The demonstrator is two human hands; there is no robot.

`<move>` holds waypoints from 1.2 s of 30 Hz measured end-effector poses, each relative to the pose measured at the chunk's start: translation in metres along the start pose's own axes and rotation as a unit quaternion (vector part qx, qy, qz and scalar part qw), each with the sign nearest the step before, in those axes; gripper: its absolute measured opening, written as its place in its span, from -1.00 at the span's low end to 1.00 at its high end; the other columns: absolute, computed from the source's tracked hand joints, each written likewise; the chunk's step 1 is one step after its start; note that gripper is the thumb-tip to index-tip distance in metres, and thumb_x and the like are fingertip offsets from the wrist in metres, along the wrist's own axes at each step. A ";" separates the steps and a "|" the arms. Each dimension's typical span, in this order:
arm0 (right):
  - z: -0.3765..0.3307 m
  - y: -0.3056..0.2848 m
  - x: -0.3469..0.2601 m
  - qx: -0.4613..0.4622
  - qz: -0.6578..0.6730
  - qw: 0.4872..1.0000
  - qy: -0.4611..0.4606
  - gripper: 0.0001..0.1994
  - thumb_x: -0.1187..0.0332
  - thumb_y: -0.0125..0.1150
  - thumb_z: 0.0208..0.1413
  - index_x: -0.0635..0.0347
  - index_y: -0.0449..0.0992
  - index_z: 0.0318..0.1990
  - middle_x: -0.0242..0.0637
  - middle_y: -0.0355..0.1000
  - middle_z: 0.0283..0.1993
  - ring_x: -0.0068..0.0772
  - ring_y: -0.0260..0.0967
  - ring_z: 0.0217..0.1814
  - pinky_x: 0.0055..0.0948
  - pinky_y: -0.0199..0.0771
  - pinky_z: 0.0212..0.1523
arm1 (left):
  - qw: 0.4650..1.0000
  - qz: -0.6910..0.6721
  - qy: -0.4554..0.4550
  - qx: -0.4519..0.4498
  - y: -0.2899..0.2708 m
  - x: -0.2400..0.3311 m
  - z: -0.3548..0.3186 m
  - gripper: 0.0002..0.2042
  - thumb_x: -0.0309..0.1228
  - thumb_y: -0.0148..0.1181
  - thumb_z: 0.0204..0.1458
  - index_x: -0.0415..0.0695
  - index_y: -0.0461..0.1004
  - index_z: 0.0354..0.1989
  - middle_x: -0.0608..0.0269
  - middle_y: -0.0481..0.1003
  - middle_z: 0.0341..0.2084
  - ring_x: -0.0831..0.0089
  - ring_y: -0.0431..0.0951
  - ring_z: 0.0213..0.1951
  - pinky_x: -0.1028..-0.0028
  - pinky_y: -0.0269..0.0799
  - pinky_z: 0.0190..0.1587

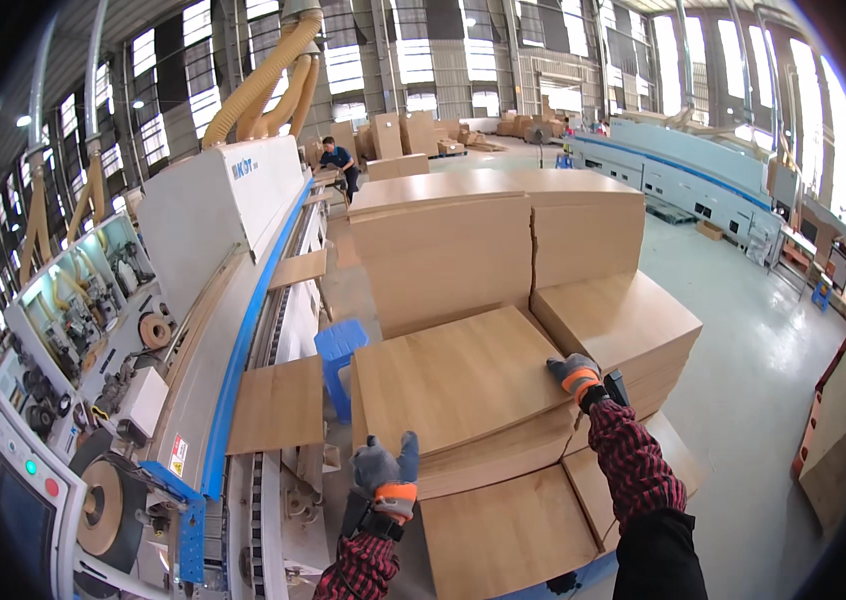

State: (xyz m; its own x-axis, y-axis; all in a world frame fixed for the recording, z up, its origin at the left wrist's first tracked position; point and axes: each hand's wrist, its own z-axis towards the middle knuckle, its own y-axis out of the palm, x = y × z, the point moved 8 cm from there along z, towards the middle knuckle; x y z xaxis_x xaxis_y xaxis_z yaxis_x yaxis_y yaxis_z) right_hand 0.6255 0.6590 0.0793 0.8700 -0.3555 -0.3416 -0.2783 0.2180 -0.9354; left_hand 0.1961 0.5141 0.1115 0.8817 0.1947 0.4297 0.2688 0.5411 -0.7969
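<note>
A wood-grain panel (458,375) lies on top of a stack of like panels (503,455) in front of me, slightly askew to those beneath. My right hand (576,376), in a grey and orange glove, grips its right edge, fingers over the top; the underside of the grip is hidden. By the near left corner is my left hand (384,468), gloved the same way, thumb and fingers spread apart. Whether it touches the corner is hard to tell.
Taller panel stacks (443,255) stand behind, a lower one (623,315) at right. To the left runs a long edge-banding machine (223,330), one panel (278,405) lying at its side. A blue stool (341,350) stands between. Far off, a co-worker (340,165) bends over panels.
</note>
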 end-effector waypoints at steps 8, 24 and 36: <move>-0.040 -0.067 -0.034 -0.045 0.151 0.980 -0.122 -0.51 -0.07 0.03 -0.09 0.29 0.48 -0.39 -0.03 0.42 -0.48 -0.06 0.38 -0.39 -0.24 0.30 -0.39 | 0.951 -0.310 0.014 0.007 -0.026 -0.037 0.004 -0.57 -0.10 -0.12 0.02 -0.31 0.37 -0.51 -0.11 0.35 -0.62 -0.01 0.32 -0.51 0.20 0.17 -0.44; -0.491 0.160 -0.114 -0.425 0.565 0.706 -0.041 -0.69 0.16 0.15 -0.02 0.21 0.46 -0.25 -0.36 0.44 -0.39 -0.51 0.35 -0.43 -0.49 0.33 -0.45 | 0.966 -0.058 -0.236 0.083 -0.106 -0.320 -0.224 -0.70 -0.23 0.01 -0.03 -0.26 0.43 -0.33 -0.02 0.42 -0.46 0.22 0.41 -0.39 0.28 0.29 -0.31; -0.641 0.252 -0.180 -0.497 0.496 0.712 0.007 -0.56 0.08 0.18 -0.10 0.17 0.39 -0.12 -0.18 0.40 -0.20 -0.30 0.32 -0.19 -0.35 0.31 -0.21 | 0.976 0.008 -0.189 0.112 -0.127 -0.320 -0.243 -0.67 -0.26 0.08 -0.06 -0.28 0.38 -0.22 -0.10 0.37 -0.35 0.14 0.37 -0.30 0.25 0.28 -0.23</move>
State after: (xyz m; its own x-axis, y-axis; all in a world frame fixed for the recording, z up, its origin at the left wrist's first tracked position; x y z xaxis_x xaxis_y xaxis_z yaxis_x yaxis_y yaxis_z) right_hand 0.1378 0.1956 -0.1525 0.0423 -0.4847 -0.8736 -0.9094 -0.3808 0.1673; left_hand -0.0258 0.1840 -0.0283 0.6684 0.4687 0.5775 0.1275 0.6928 -0.7098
